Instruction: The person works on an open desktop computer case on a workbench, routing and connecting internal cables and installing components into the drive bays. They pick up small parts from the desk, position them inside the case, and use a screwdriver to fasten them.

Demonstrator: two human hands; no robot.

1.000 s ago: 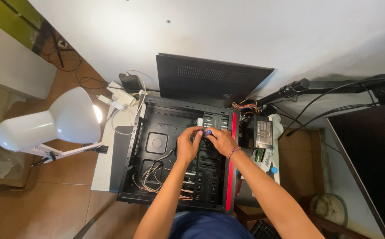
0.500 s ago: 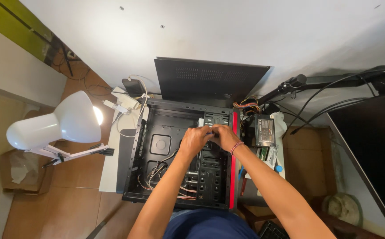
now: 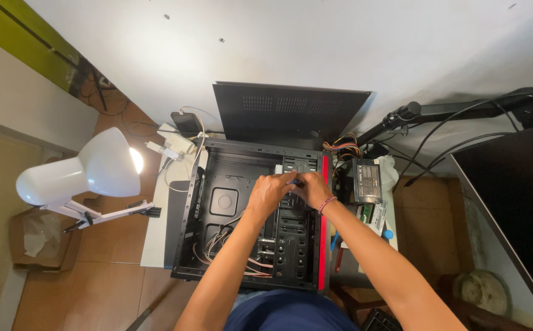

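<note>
I see bare forearms, a reddish beaded bracelet (image 3: 326,204) on the right wrist, and dark blue clothing (image 3: 288,311) below.

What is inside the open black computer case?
Inside the computer case: loose coloured wires and black drive bays. The left hand and right hand cover whatever they work on.

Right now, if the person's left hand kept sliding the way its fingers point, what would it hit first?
The left hand points rightward across the open computer case, so it would probably meet the right hand first, since their fingertips nearly touch over the drive bays. Depth is hard to judge.
</note>
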